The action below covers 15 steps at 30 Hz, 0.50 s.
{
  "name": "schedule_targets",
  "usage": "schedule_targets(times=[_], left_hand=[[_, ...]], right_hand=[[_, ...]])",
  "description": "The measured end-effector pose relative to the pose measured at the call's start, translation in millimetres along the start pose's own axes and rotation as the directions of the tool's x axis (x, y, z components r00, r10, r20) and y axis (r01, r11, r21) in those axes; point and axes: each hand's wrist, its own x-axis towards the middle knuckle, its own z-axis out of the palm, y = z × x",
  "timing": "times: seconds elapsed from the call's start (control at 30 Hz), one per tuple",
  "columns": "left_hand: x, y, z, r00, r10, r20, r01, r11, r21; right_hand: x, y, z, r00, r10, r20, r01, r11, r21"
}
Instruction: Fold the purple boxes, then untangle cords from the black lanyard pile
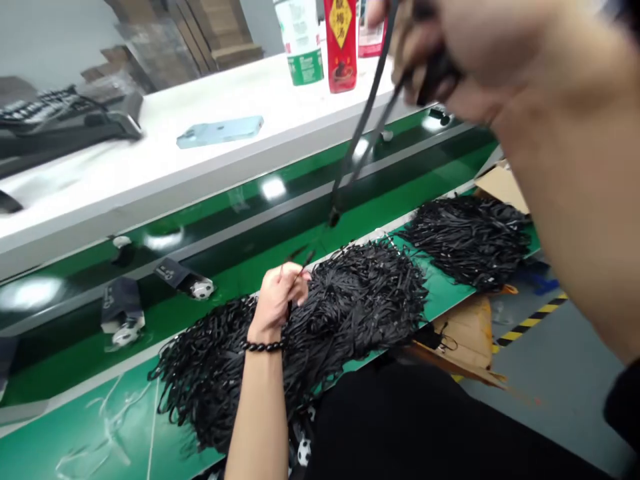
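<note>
My right hand, raised at the upper right and smeared by motion, is closed around a black lanyard. Two strands of it hang down to a small dark end piece above the green belt. Lower, near the middle, my left hand pinches a thin dark cord that seems to run up toward that end piece. A black beaded bracelet is on the left wrist. Just behind and beside this hand lies a large heap of black lanyards, and a second heap of lanyards sits farther right.
Small dark packs with football pieces lie on the green conveyor belt. Above it, a white shelf bears a light blue phone, a red carton and a green-white cup. Cardboard stands below right.
</note>
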Motion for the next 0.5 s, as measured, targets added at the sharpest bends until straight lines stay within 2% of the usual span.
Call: schedule_targets(times=[0.03,0.1,0.17,0.23,0.27,0.33,0.37,0.4,0.43,0.47,0.5], left_hand=[[-2.5,-0.8,-0.2,1.000,-0.019,-0.015,0.019,1.000,0.005],[-8.8,-3.4,0.4,0.996,-0.075,-0.051,0.075,0.997,0.016],[-14.6,-6.6,1.7,0.984,-0.150,-0.091,0.153,0.988,0.020],[-18.6,-10.5,2.7,0.967,-0.218,-0.135,0.219,0.976,-0.004],[-20.0,-13.0,2.9,0.957,-0.244,-0.156,0.243,0.970,-0.024],[-22.4,-18.9,3.3,0.939,-0.290,-0.186,0.284,0.957,-0.061],[-23.8,-22.1,3.7,0.930,-0.312,-0.193,0.304,0.950,-0.070],[-25.4,-25.2,4.2,0.923,-0.332,-0.197,0.323,0.943,-0.073],[-27.4,-27.8,4.8,0.916,-0.349,-0.196,0.341,0.937,-0.072],[-29.8,-29.7,5.3,0.911,-0.367,-0.191,0.360,0.930,-0.071],[-32.7,-30.6,5.7,0.905,-0.386,-0.181,0.379,0.923,-0.071]], right_hand=[[-5.2,14.1,-1.4,0.998,0.016,0.060,-0.006,0.989,-0.149],[-17.4,54.1,-0.6,0.968,0.156,0.198,-0.067,0.916,-0.395],[-32.0,104.4,2.1,0.918,0.277,0.285,-0.115,0.871,-0.477],[-50.9,154.2,6.6,0.898,0.344,0.274,-0.142,0.816,-0.560],[-62.3,175.3,10.4,0.899,0.374,0.228,-0.146,0.746,-0.650],[-87.9,204.9,23.5,0.918,0.383,0.106,-0.147,0.575,-0.805],[-101.1,213.0,33.4,0.932,0.355,0.078,-0.148,0.566,-0.811],[-113.8,217.3,45.6,0.940,0.326,0.099,-0.143,0.642,-0.753],[-125.3,218.6,59.8,0.939,0.300,0.169,-0.136,0.775,-0.617],[-135.3,218.1,75.2,0.925,0.264,0.273,-0.136,0.901,-0.412],[-143.4,216.8,91.1,0.894,0.220,0.390,-0.157,0.970,-0.186]])
